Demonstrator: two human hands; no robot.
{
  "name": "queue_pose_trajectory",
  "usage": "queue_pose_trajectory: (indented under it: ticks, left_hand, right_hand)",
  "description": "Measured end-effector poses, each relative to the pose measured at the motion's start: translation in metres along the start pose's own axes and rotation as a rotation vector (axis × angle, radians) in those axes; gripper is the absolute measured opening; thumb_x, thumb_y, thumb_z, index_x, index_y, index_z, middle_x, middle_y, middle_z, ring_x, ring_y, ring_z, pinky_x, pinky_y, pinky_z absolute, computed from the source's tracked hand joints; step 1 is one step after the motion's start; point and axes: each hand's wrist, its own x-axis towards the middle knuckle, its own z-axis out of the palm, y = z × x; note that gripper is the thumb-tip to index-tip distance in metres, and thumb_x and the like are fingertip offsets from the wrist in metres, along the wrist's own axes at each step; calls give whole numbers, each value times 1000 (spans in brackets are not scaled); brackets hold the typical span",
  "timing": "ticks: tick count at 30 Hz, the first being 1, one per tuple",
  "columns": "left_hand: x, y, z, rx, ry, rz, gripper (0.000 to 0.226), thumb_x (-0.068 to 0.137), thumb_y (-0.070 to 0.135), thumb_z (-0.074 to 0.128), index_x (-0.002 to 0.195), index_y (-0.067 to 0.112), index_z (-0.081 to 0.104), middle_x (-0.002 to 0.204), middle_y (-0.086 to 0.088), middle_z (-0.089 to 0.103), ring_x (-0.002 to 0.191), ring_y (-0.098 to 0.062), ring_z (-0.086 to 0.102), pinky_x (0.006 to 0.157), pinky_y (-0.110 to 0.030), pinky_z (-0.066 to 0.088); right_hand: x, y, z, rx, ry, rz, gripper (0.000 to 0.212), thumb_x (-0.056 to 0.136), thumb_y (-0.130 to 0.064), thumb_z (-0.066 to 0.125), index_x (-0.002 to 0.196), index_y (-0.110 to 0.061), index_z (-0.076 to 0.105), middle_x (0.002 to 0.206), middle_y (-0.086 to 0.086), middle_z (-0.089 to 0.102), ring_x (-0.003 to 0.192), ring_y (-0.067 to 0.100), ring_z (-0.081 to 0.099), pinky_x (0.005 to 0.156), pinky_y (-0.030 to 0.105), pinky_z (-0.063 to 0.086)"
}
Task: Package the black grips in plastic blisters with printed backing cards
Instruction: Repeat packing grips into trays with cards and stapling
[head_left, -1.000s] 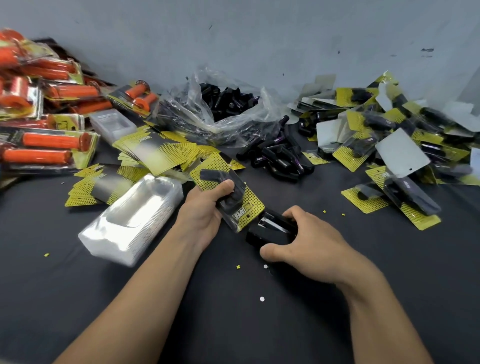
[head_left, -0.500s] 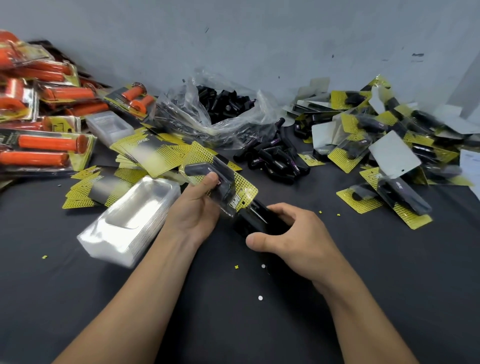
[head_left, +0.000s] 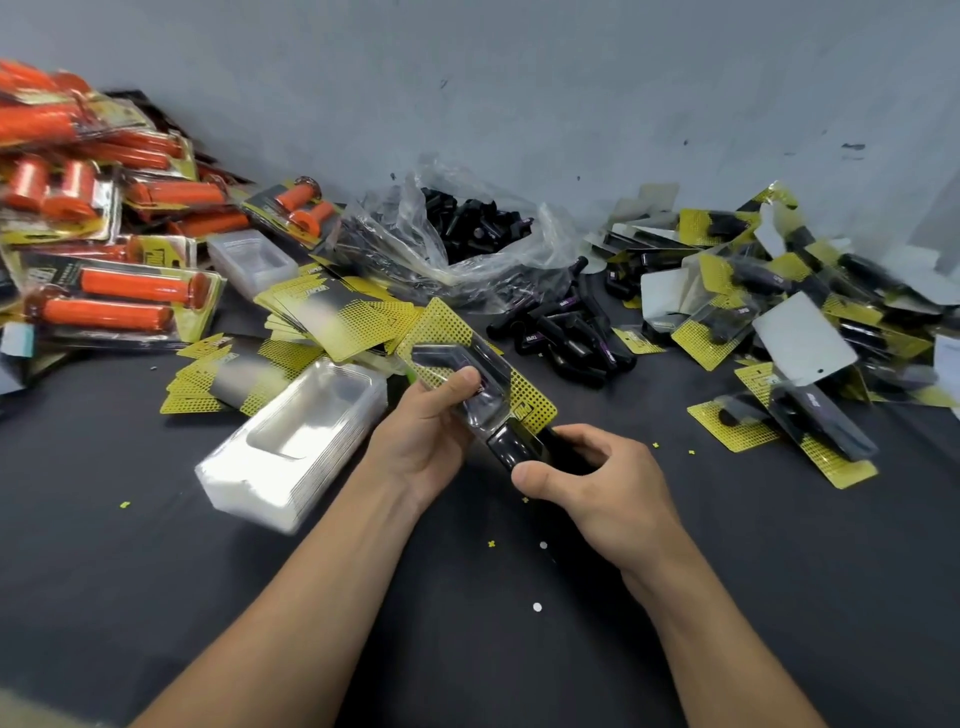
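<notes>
Since a second ago you have swung the pack round and brought the glossy black cylindrical grip (head_left: 514, 444) up so that its far end now meets the near, open mouth of the clear plastic blister (head_left: 467, 379), both held just above the dark counter (head_left: 727, 571). Your left hand (head_left: 426, 441) is curled round the blister and its yellow dotted backing card (head_left: 532, 402), thumb pressed on top, likely to steady the pocket. Your right hand (head_left: 597, 483) wraps the grip's near end, seemingly to push it in lengthwise, while more loose black grips (head_left: 566, 338) lie further back.
</notes>
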Motion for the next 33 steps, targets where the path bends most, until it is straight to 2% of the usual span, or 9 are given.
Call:
queue_pose_trajectory:
  ticks: [3, 6, 9, 11, 14, 19, 27, 30, 33]
  left_hand:
    - [1, 0, -1, 5, -4, 4, 15, 75, 15, 76, 90, 15, 82, 92, -5, 78, 83, -18, 75, 74, -34, 62]
    - [2, 0, -1, 0, 5, 3, 15, 73, 16, 78, 87, 15, 83, 91, -6, 78, 83, -18, 76, 73, -34, 61]
    - [2, 0, -1, 13, 5, -6, 23, 64, 19, 83, 87, 14, 83, 91, -7, 78, 82, -19, 76, 72, -34, 61]
    - [1, 0, -1, 11, 2, -8, 22, 66, 18, 82, 88, 13, 83, 92, -8, 79, 83, -20, 76, 71, -35, 62]
    - [-1, 0, -2, 10, -17, -5, 16, 75, 13, 77, 90, 12, 82, 93, -9, 79, 84, -21, 77, 72, -35, 62]
    - [-2, 0, 0, 20, -45, 4, 22, 69, 14, 80, 90, 10, 81, 92, -9, 78, 83, -22, 77, 73, -36, 62]
    - [0, 0, -1, 27, -17, -11, 30, 66, 16, 82, 95, 8, 78, 94, -11, 78, 85, -24, 76, 73, -39, 62]
    - [-1, 0, -1, 5, -2, -5, 24, 77, 9, 75, 101, 5, 73, 93, -11, 78, 84, -24, 76, 72, -39, 62]
    - [-1, -1, -1, -8, 9, -1, 24, 81, 8, 67, 105, 4, 70, 93, -10, 78, 84, -23, 76, 74, -39, 63]
  right_hand:
    - [2, 5, 3, 10, 34, 22, 55, 41, -68, 82, 90, -44, 75, 88, -28, 75, 85, -8, 69, 69, 11, 50]
    - [2, 7, 4, -9, 46, 34, 67, 41, -69, 82, 99, -36, 77, 91, -24, 76, 88, -5, 70, 78, 22, 55]
    - [2, 7, 4, -14, 52, 32, 64, 41, -69, 82, 96, -37, 76, 89, -26, 75, 85, -7, 70, 73, 18, 52]
    - [2, 6, 4, -14, 54, 29, 64, 40, -69, 81, 96, -37, 76, 89, -28, 74, 85, -9, 69, 71, 16, 50]
    - [2, 6, 4, -14, 56, 33, 66, 40, -69, 81, 97, -37, 77, 89, -26, 75, 86, -7, 69, 74, 18, 52]
    - [2, 6, 4, 10, 46, 32, 59, 45, -65, 82, 94, -34, 78, 87, -19, 77, 82, 0, 72, 73, 23, 55]
    - [2, 4, 4, 0, 36, 26, 54, 46, -64, 81, 92, -36, 77, 85, -21, 76, 80, -1, 71, 68, 18, 51]
    - [1, 5, 4, -12, 45, 28, 53, 44, -66, 81, 90, -40, 76, 85, -25, 75, 80, -4, 70, 65, 12, 49]
    - [1, 5, 4, -22, 55, 43, 58, 43, -66, 81, 93, -37, 77, 87, -25, 75, 83, -4, 70, 74, 20, 53]
